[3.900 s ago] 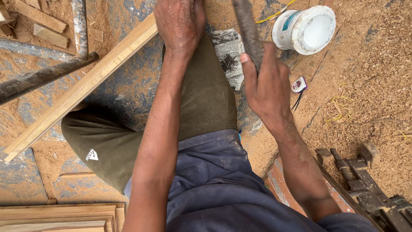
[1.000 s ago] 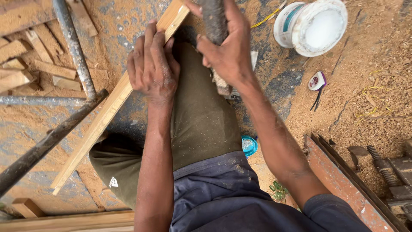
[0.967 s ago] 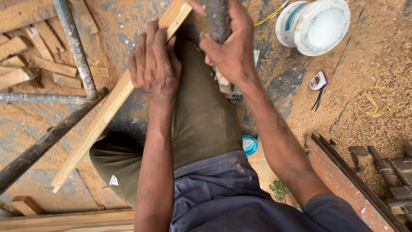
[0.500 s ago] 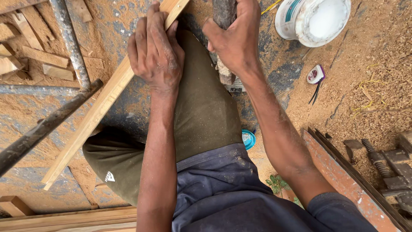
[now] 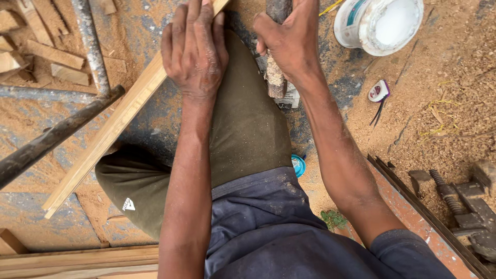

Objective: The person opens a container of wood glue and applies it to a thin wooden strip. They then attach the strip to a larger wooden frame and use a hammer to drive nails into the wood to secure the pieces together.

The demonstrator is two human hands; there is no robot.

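Note:
My left hand [image 5: 195, 47] lies flat over a long pale wooden strip [image 5: 111, 129], pressing it against my raised knee in olive trousers [image 5: 248, 119]. The strip runs diagonally from the lower left up past the top edge. My right hand [image 5: 289, 39] is shut on the dark, worn handle of a tool [image 5: 276, 77]; the handle's end pokes out below my fist and the tool's working end is hidden above the frame.
A white plastic tub [image 5: 380, 23] sits at top right on sawdust. A small tape measure [image 5: 378, 90] lies near it. Metal pipes [image 5: 57, 132] cross at left, wood offcuts [image 5: 51, 54] lie top left, planks [image 5: 77, 258] bottom left, a metal vise [image 5: 460, 201] at right.
My left hand has shifted from the knee onto the strip and pinned it. My right hand has taken hold of the dark handle and brought it beside the knee, edging upward.

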